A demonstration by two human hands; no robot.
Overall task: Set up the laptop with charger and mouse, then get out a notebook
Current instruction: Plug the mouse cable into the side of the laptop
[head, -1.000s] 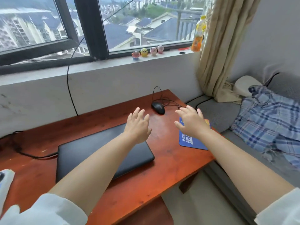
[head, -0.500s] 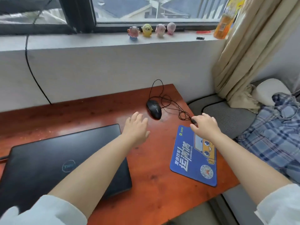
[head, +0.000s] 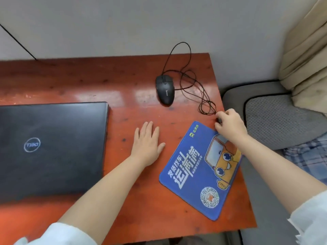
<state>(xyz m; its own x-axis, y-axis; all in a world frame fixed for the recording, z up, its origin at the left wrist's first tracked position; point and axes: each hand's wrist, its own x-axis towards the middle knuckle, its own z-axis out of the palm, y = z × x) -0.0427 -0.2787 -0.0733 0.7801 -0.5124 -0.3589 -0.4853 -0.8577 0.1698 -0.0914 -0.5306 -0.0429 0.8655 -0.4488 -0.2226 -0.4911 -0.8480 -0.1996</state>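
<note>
My right hand (head: 230, 125) pinches something dark at the mouse cable (head: 207, 107) end; can't make out the plug. Left hand (head: 147, 144) flat, released, on desk (head: 123, 82). Laptop (head: 51, 147) closed, cut off left. Mouse (head: 165, 90) near back edge.

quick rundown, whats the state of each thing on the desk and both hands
laptop: lid closed, flat on the desk
mouse: on bare desk, off the pad, untouched
mouse cable: loose, looped beside the mouse
mouse pad: flat, at an angle, nothing on it
left hand: open, palm down, empty
right hand: fingers closed at the cable's end
</note>
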